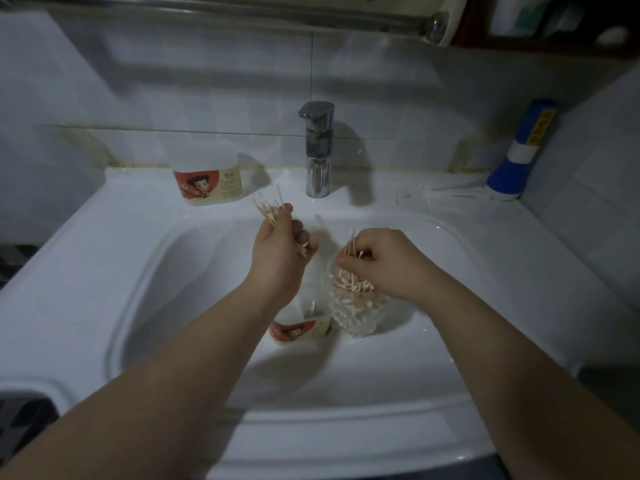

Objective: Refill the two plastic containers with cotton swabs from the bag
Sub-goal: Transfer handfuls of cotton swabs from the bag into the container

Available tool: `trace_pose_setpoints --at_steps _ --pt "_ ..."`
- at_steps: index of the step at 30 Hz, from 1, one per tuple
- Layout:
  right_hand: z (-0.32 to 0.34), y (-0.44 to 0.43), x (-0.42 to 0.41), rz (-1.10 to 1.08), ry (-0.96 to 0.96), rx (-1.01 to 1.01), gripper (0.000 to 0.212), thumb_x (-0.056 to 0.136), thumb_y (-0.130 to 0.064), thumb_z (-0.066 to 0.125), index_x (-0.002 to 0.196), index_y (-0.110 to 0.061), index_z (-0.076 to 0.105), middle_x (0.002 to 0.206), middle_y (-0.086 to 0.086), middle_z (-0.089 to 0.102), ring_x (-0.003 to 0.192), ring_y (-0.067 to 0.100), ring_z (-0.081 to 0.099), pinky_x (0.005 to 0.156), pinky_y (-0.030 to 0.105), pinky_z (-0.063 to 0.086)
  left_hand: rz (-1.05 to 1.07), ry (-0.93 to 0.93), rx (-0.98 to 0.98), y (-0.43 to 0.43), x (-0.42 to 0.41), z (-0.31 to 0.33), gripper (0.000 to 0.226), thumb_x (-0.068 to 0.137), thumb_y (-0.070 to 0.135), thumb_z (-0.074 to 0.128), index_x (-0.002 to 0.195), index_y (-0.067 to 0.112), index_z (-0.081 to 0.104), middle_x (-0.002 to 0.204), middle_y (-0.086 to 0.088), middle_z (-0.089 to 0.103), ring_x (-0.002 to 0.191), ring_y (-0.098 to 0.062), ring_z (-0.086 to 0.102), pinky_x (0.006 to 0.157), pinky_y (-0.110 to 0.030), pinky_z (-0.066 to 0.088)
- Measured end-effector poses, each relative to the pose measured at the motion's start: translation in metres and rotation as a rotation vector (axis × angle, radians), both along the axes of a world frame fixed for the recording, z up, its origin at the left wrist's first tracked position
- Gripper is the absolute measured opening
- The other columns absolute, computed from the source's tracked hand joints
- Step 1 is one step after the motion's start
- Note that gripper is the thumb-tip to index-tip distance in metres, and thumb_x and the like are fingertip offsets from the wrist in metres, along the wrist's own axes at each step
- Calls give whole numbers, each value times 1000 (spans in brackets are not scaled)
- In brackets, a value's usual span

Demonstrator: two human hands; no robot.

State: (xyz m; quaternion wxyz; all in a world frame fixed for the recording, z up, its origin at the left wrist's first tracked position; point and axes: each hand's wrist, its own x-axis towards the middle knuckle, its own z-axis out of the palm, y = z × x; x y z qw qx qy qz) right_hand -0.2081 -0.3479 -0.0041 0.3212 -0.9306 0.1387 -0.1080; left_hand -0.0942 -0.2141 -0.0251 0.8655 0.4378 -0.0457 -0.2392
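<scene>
Cotton swabs [268,212] in left grip [281,247]

No text can be read. The cartoon labels on the back container [207,181] at the sink's [104,244] rear edge and the basin container [298,330] show only blurred print.

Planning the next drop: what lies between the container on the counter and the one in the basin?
In the head view, only the left hand, gripping a bundle of cotton swabs, hangs over that stretch; the sink beneath is bare.
</scene>
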Motion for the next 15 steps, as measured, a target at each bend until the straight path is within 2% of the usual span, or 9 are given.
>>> trace_pose_setpoints --at_steps 2,4,6,8,10,12,13,15 --pt "3 0 -1 -37 -40 61 15 92 -31 74 90 -18 81 86 -3 72 77 9 67 74 29 53 -44 -128 99 -2 -5 -2 16 107 24 49 94 15 52 59 7 47 55 -9 47 60 -30 48" --pt "5 -1 -3 -58 -49 93 16 92 -32 74 87 -17 80 82 3 73 75 18 68 73 36 54 -92 -240 145 -5 -12 -2 24 110 24 42 90 13 51 64 5 56 62 -11 58 70 -33 56" --pt "7 -1 -3 -79 -66 113 15 92 -31 73 86 -18 79 77 5 73 72 21 68 72 38 55 -127 -345 194 -5 -18 -2 29 111 25 38 92 10 53 80 -2 67 79 -17 69 84 -38 59" --pt "7 -2 -3 -104 -105 164 11 92 -30 73 86 -24 79 74 -2 74 69 16 69 68 35 54 -163 -460 298 -3 -22 -3 32 111 29 36 103 8 59 102 -7 73 97 -20 73 94 -40 57" --pt "7 -3 -2 -115 -149 252 9 93 -28 73 85 -28 78 66 -10 71 58 7 64 57 25 49 -221 -590 422 1 -23 -5 33 111 35 35 113 18 63 106 4 75 100 -8 72 91 -33 57" --pt "8 -4 -1 -102 -186 332 7 93 -25 73 88 -25 78 65 -13 71 55 0 61 57 18 46 -258 -699 503 4 -26 -6 28 110 36 37 101 36 64 90 21 72 85 6 67 79 -26 54" --pt "7 -4 -1 -93 -197 364 7 93 -23 73 89 -22 79 68 -11 73 56 0 62 57 17 47 -261 -751 538 4 -27 -6 27 110 35 38 97 37 61 84 25 69 79 9 63 76 -22 50" --pt "7 -3 1 -79 -211 408 6 92 -18 74 92 -16 79 72 -5 75 57 2 63 57 19 50 -264 -824 547 3 -30 -5 22 110 30 40 100 38 57 90 28 68 85 11 62 79 -16 47"
